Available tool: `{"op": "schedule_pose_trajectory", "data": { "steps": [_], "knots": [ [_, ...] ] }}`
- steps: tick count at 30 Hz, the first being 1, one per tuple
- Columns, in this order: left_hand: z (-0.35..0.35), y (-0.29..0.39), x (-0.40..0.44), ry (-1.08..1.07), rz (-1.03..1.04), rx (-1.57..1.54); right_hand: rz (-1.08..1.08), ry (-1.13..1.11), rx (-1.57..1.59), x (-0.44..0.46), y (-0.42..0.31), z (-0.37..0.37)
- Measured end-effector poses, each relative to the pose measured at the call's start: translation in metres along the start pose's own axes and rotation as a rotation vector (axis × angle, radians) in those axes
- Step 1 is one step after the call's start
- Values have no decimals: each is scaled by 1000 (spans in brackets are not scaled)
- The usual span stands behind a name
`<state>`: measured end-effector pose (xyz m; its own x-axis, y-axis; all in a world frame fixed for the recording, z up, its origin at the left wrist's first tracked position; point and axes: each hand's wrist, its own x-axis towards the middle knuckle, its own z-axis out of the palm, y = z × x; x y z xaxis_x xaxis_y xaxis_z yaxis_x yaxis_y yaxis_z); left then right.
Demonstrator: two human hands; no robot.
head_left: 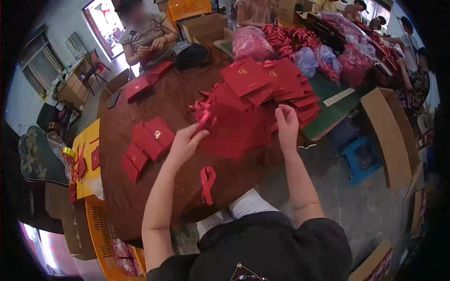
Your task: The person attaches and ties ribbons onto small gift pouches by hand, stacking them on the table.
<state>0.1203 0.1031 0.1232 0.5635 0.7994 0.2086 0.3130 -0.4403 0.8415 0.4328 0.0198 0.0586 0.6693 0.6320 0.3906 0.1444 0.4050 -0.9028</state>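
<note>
My left hand (pixel 186 140) is at the left edge of a motion-blurred red bag (pixel 232 131), its fingers against a shiny red ribbon (pixel 205 116). On the bag's other side is my right hand (pixel 287 125), fingers curled together beside the pile; what they hold, if anything, is too small to tell. Beyond both hands lies a heap of red bags (pixel 248 77) with gold lettering. A looped red ribbon (pixel 207 185) rests on the brown tabletop (pixel 187 196) near my body. More red bags (pixel 152 136) lie to the left of my left hand.
Across the table, a person (pixel 147 37) handles something red beside more red bags (pixel 140 85). Bagged red ribbons (pixel 253 43) are at the back. A cardboard box (pixel 386 136) and blue stool (pixel 361 159) stand right; an orange crate (pixel 101 239) is lower left.
</note>
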Motion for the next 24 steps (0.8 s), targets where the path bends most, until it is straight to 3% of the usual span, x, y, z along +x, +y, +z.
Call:
{"op": "schedule_pose_trajectory", "data": {
  "steps": [3, 5, 7, 9, 11, 12, 14, 15, 16, 18, 21, 23, 24],
  "knots": [
    [-4, 26, 81, -41, 60, -13, 3, -4, 31, 46, -2, -4],
    [7, 42, 136, -54, 56, -190, 49, -45, -18, 62, -9, 4],
    [12, 48, 190, -110, 41, -127, 47, -80, -36, 80, -14, 15],
    [24, 24, 242, -122, 55, -5, 14, -59, -96, 102, -2, 21],
    [38, 10, 273, 207, 286, 565, -130, -26, -264, 127, 14, 25],
    [45, 32, 268, 161, 107, 575, -131, -19, -264, 131, 14, 26],
    [70, 19, 269, 509, 427, 950, -37, -91, -472, 135, 9, 28],
    [77, 21, 268, 390, 400, 856, -176, -88, -641, 132, 11, 27],
    [85, 14, 268, 335, 429, 916, -170, -89, -639, 131, 18, 28],
    [98, 7, 265, 195, 397, 978, -359, -65, -865, 123, 32, 29],
    [102, -2, 265, 263, 374, 888, -308, -84, -824, 122, 44, 30],
    [89, -1, 256, 437, 487, 792, -329, -59, -816, 126, 39, 30],
    [79, 2, 245, 537, 545, 774, -488, -103, -805, 135, 51, 24]
  ]
}}
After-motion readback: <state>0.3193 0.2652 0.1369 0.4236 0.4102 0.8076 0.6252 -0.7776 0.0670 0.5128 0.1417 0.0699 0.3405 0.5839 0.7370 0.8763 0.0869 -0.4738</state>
